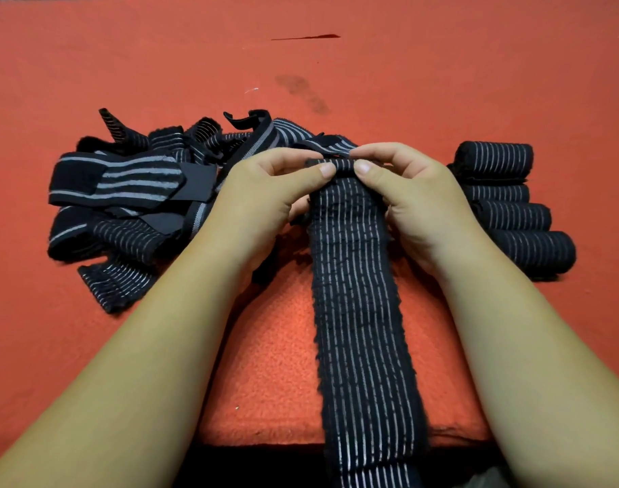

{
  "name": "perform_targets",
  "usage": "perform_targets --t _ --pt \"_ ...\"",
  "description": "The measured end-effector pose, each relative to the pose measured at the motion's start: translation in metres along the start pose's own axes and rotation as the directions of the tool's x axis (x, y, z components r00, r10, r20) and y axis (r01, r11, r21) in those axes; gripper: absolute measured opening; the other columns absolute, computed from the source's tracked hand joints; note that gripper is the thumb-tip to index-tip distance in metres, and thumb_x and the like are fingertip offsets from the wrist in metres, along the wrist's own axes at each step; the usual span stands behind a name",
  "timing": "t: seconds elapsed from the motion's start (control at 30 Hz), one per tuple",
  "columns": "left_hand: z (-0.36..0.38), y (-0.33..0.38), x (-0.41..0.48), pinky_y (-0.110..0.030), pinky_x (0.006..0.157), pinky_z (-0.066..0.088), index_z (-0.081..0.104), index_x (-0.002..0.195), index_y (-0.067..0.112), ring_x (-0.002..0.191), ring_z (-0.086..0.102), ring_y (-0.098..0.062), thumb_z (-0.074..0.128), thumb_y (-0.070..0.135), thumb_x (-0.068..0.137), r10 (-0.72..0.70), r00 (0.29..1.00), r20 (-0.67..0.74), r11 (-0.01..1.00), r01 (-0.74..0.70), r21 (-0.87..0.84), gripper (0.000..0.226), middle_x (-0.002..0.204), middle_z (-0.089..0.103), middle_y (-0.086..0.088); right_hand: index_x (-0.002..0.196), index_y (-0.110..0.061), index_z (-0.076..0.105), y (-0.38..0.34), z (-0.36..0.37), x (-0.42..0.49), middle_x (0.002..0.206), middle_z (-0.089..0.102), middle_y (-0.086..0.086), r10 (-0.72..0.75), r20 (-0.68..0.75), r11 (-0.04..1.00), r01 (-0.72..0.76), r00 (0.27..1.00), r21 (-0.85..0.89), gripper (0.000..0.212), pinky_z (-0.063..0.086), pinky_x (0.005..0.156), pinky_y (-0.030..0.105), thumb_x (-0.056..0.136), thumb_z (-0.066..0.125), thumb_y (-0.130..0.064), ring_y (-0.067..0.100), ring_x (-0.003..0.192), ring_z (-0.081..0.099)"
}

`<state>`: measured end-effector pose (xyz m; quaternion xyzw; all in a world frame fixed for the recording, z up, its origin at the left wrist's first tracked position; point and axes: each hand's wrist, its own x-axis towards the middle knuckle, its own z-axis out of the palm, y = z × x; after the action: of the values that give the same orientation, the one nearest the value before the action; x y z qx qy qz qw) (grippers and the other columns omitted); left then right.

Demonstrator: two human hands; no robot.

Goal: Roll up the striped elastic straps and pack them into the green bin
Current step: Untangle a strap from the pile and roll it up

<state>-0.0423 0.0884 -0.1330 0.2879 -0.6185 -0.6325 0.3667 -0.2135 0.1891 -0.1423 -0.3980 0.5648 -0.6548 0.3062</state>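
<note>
Table, left hand, right hand pinching strap

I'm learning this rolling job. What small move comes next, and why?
Probably turn the small roll toward the body: the left hand and right hand pinch it at the far end, while most of the strap lies flat, unrolled.
</note>
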Motion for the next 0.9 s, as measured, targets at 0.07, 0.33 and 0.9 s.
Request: perform_targets --t 0.07,0.33,0.9 --pt "-0.0004 0.0017 -0.0015 -0.031 0.072 0.059 0.081 0.112 0.017 0.093 0.08 -0.022 0.083 0.018 0.093 -0.024 1.0 -0.008 1.0 0.024 -0.006 0.018 0.107 0.082 -0.006 0.119 -0.021 0.078 0.0007 0.0005 0.0015 0.1 0.078 0.004 -0.011 0.019 1.0 0.01 1.0 0.012 0.021 0.061 0.076 0.036 0.1 0.073 -0.012 0.018 0.089 0.074" --pt "-0.0032 0.0021 -0.0023 -0.031 0.069 0.058 0.081 0.109 0.021 0.092 0.079 -0.023 0.083 0.008 0.092 0.074 0.996 -0.049 0.995 -0.071 0.067 0.021 0.103 0.08 -0.005 0.12 -0.02 0.077 -0.001 0.0019 -0.001 0.093 0.08 0.003 0.003 0.045 0.999 -0.002 0.999 -0.039 0.019 0.06 0.072 0.036 0.102 0.071 -0.014 0.02 0.084 0.076" --pt "0.0009 -0.0013 0.0001 -0.044 0.1 0.061 0.08 0.115 0.013 0.109 0.079 -0.026 0.079 0.017 0.097 0.059 0.998 -0.005 0.998 -0.059 0.011 0.018 0.114 0.082 -0.008 0.116 -0.017 0.079 0.0009 0.0007 0.0016 0.108 0.081 0.006 -0.028 -0.032 0.999 0.028 0.999 0.021 0.016 0.061 0.084 0.041 0.104 0.069 -0.016 0.022 0.094 0.076"
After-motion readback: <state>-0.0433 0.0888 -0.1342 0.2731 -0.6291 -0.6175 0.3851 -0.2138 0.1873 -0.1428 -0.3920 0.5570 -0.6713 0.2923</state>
